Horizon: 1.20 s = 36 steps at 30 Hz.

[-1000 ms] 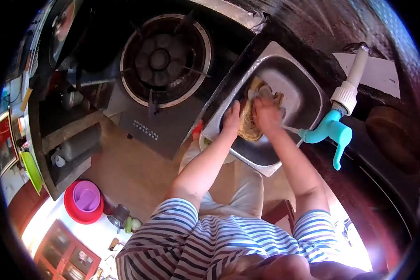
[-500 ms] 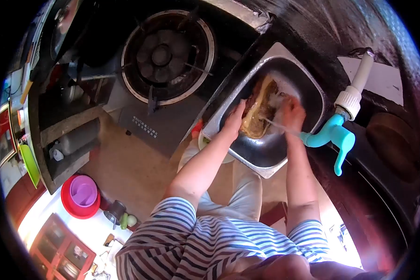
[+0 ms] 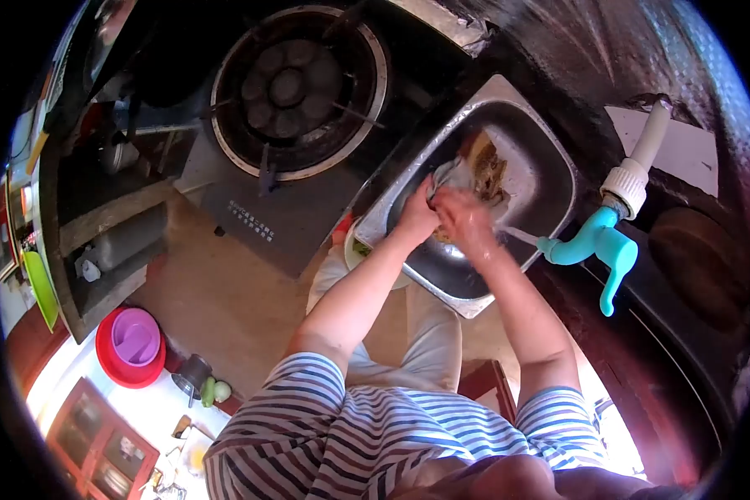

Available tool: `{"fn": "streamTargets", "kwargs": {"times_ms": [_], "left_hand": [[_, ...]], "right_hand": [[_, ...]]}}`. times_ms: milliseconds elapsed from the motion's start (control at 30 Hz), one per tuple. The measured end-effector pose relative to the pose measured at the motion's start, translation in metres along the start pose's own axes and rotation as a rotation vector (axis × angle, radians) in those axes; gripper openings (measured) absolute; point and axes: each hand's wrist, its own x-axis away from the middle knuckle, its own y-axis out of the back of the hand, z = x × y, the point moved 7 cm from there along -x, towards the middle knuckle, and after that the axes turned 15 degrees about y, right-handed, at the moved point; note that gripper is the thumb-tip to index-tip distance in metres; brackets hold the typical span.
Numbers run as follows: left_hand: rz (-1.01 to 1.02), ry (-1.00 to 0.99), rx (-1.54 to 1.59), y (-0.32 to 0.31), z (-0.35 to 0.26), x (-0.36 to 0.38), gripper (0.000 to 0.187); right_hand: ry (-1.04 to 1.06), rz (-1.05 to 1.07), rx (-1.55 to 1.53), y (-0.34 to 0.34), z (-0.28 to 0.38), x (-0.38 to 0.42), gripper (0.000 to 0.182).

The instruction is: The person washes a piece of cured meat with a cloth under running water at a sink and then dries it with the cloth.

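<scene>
A yellow-brown item (image 3: pixel 489 168) with dark markings lies in the metal sink (image 3: pixel 532 114), partly hidden by my hands. A pale, wet cloth-like piece (image 3: pixel 452 175) rests over its left side. My left hand (image 3: pixel 417 214) is closed at the lower end of the pale piece, its fingertips meeting my other hand. Slightly blurred, my right hand (image 3: pixel 465 221) lies over the item with fingers bent; what is under them is hidden. Water runs from the turquoise tap (image 3: pixel 596 242) towards my right wrist.
Left of the sink is a round gas burner (image 3: pixel 287 87) on a dark stove. A bowl (image 3: pixel 358 250) with something green sits below the sink's left edge. Red and purple basins (image 3: pixel 135 337) stand at the lower left. A black counter edge runs along the right.
My right hand has moved left across the item to meet my left hand. The pale piece now shows more clearly at the item's left side.
</scene>
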Motion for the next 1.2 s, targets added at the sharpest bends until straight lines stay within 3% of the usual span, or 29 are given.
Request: {"fn": "streamTargets", "kwargs": {"times_ms": [67,100,167,200,267,300,400,500,533,633,833,867,900,1033,1067,1133,1167,1200], "left_hand": [[0.026,-0.029,-0.046,-0.002,-0.015,0.008,0.08],[0.047,-0.051,-0.098,-0.004,-0.019,0.014,0.079],[0.065,0.003,-0.031,-0.005,-0.006,0.005,0.078],[0.131,0.057,0.099,-0.006,0.002,-0.005,0.076],[0.233,0.167,0.459,-0.007,0.004,0.0,0.072],[0.206,0.172,0.499,-0.005,0.006,-0.001,0.07],[0.142,0.183,0.535,-0.004,0.013,-0.008,0.066],[0.158,0.17,0.608,-0.004,0.013,-0.008,0.057],[0.135,0.19,0.619,-0.002,0.016,-0.01,0.056],[0.096,0.184,0.599,0.002,0.021,-0.015,0.053],[0.021,0.267,0.601,-0.001,0.019,-0.006,0.051],[-0.003,0.293,0.596,-0.001,0.024,-0.008,0.05],[-0.03,0.316,0.589,0.0,0.028,-0.009,0.049],[-0.045,0.29,0.639,0.006,0.045,-0.027,0.046],[-0.091,0.237,0.437,0.011,0.051,-0.036,0.045],[-0.128,0.191,0.237,0.01,0.062,-0.042,0.044],[-0.108,0.21,0.378,0.008,0.053,-0.033,0.044],[-0.092,0.229,0.524,0.007,0.044,-0.025,0.043]], "right_hand": [[-0.079,-0.229,-0.237,0.022,0.018,0.004,0.01],[-0.087,-0.233,-0.24,0.017,0.008,0.009,0.01],[-0.253,-0.009,0.064,-0.003,-0.044,0.017,0.015],[-0.255,-0.011,0.06,0.003,-0.062,0.01,0.015],[-0.359,-0.242,0.047,0.03,-0.092,0.003,0.02],[-0.369,-0.249,0.046,0.02,-0.096,0.009,0.02],[-0.194,-0.114,0.307,0.0,-0.079,0.017,0.027],[-0.337,-0.349,0.056,-0.006,-0.013,0.046,0.027],[-0.408,-0.296,-0.006,-0.006,0.001,0.049,0.021],[-0.28,-0.228,0.144,0.011,0.033,0.052,0.019],[-0.395,-0.301,0.227,-0.006,-0.096,0.112,0.018],[-0.542,-0.331,0.206,0.006,-0.108,0.108,0.018],[-0.688,-0.361,0.183,0.016,-0.118,0.104,0.019],[-0.646,-0.406,0.253,0.047,-0.096,0.053,0.025],[-0.609,-0.18,0.271,0.034,-0.091,0.042,0.029],[-0.617,-0.017,0.281,0.027,-0.08,0.047,0.035],[-0.616,0.064,0.285,0.023,-0.075,0.05,0.038],[-0.791,0.037,0.22,0.016,-0.091,0.077,0.038]]}}
